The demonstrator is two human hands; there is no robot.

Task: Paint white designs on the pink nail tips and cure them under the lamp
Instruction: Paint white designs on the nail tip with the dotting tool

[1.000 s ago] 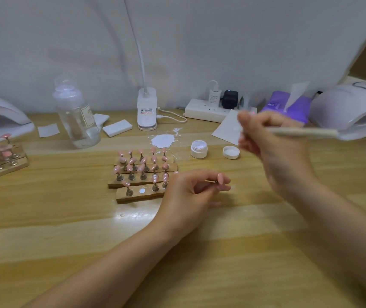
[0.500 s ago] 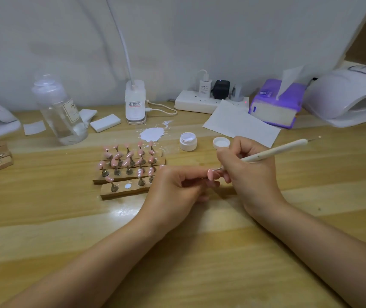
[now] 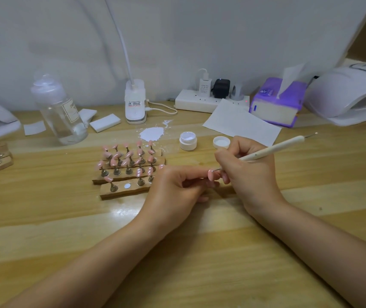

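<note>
Soft, even light falls across the pale striped wooden tabletop (image 3: 44, 218), bright without harshness. A faint sheen of glare sits on the wood near the front wooden strip holder of pink nail tips (image 3: 124, 188). Shadows are weak and short, pooling under the left hand (image 3: 175, 187) and right hand (image 3: 251, 172). The wide lens bows the tabletop's far edge and stretches both forearms at the bottom corners. The clear plastic bottle (image 3: 61, 112) looks slightly smeared; fine detail is soft throughout.
</note>
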